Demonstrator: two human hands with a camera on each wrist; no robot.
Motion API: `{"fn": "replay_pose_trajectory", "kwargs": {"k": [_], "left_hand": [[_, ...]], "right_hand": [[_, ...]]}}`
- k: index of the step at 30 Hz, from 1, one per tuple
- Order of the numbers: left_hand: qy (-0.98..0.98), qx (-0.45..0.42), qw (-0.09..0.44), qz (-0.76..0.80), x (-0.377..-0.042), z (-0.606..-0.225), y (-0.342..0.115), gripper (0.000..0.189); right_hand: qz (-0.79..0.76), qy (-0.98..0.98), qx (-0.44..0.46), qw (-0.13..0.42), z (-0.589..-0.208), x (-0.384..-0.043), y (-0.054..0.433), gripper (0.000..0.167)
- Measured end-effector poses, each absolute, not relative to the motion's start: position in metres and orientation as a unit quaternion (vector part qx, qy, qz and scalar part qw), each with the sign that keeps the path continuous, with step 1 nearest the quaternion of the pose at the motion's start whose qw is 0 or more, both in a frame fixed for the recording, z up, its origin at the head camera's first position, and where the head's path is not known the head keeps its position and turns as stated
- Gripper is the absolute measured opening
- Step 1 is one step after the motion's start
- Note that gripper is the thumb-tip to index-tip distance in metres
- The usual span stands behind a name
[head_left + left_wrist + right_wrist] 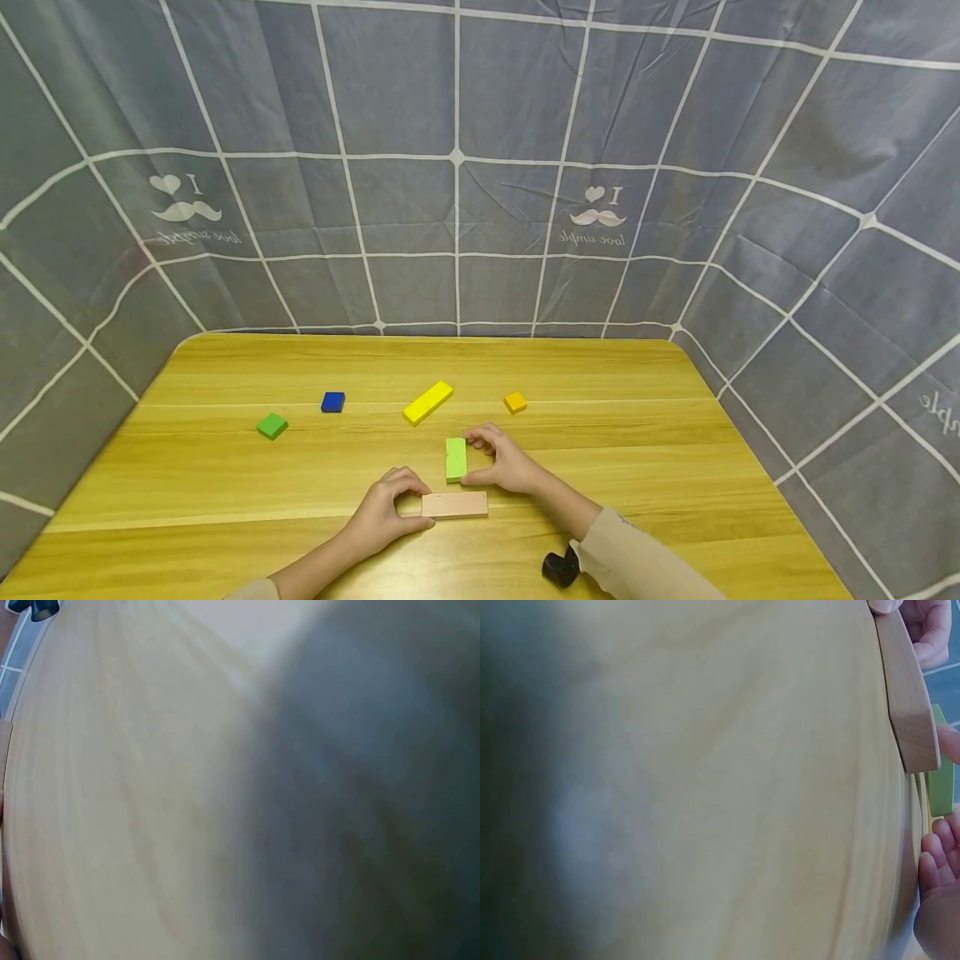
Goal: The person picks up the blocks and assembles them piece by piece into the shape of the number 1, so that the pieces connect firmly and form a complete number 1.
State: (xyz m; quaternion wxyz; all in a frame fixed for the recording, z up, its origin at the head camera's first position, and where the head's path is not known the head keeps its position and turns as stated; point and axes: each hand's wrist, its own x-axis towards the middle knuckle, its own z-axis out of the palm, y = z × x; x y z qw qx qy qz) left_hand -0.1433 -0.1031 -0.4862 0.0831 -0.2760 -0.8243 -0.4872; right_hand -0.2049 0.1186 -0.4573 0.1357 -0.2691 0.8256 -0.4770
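Left hand (pixel 379 512) pinches pale wooden bar (pixel 454 505), right hand (pixel 510 463) lime-green rectangular block (pixel 456 459). Positioning seems the step; next needs steady aligning

High up, it's the head camera looking forward and down across the table (pixel 637 433) to the grey curtain (pixel 397 208), far enough back to take in left hand (pixel 378 517) and right hand (pixel 513 462). Down low, both wrist cameras skim the table sideways-on, each partly blurred. The right wrist view shares the pale block (pixel 454 505), green block (pixel 456 460) and both hands with the head view.
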Motion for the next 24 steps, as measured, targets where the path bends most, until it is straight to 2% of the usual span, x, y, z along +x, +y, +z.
{"fn": "replay_pose_trajectory", "kwargs": {"k": [9,15,24], "left_hand": [[-0.821,-0.279,0.1,-0.488,-0.141,-0.482,-0.102,0.028],[-0.823,-0.277,0.094,-0.487,-0.141,-0.482,-0.103,0.028],[-0.829,-0.269,0.084,-0.483,-0.153,-0.514,-0.108,0.028]], "right_hand": [[-0.468,0.831,-0.267,0.139,-0.457,-0.201,0.117,0.053],[-0.46,0.839,-0.259,0.133,-0.472,-0.206,0.117,0.054],[-0.455,0.843,-0.252,0.139,-0.493,-0.216,0.12,0.056]]}}
